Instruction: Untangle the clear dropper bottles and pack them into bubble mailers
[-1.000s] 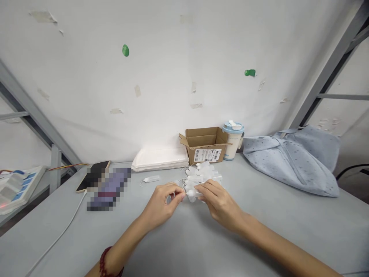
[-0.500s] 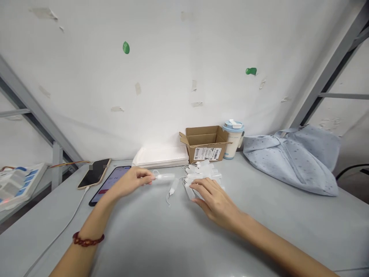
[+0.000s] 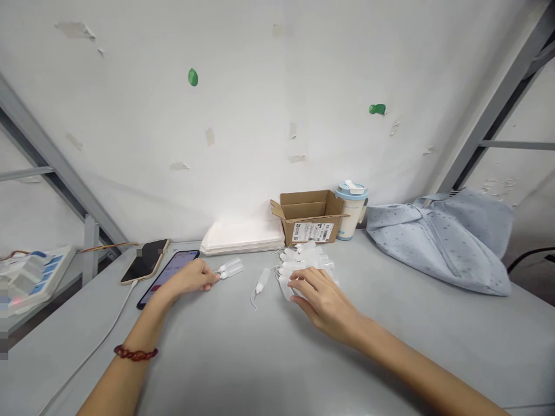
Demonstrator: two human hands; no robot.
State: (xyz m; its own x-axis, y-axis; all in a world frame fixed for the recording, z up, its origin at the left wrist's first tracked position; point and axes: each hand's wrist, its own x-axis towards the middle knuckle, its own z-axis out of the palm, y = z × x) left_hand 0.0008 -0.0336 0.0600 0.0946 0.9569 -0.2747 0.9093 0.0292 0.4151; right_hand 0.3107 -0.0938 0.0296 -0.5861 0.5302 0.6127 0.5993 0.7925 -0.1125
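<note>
My left hand (image 3: 195, 276) is closed in a pinch at the capped end of a small translucent plastic tube with a thin tail (image 3: 232, 271). A second such tube lies right alongside it, pointing the same way. Alone on the table, another tube (image 3: 262, 278) rests with its thin white tail curling toward me. My right hand (image 3: 323, 303) reaches over a pile of similar tubes (image 3: 303, 257), thumb and fingers curved and apart. Its fingertips are at the pile's near left tube (image 3: 285, 287); part of the pile is hidden under the hand.
Behind the pile stand an open cardboard box (image 3: 313, 231) and a lidded cup (image 3: 350, 211). A white stack (image 3: 243, 237) lies left of the box. Two phones, one a lit phone (image 3: 177, 263), are by my left arm. A fabric bag (image 3: 437, 248) lies right; a power strip (image 3: 34, 277) is far left.
My left hand has moved left and slightly toward me with its tube, which now lies beside a second one. The right hand stays over the pile.
</note>
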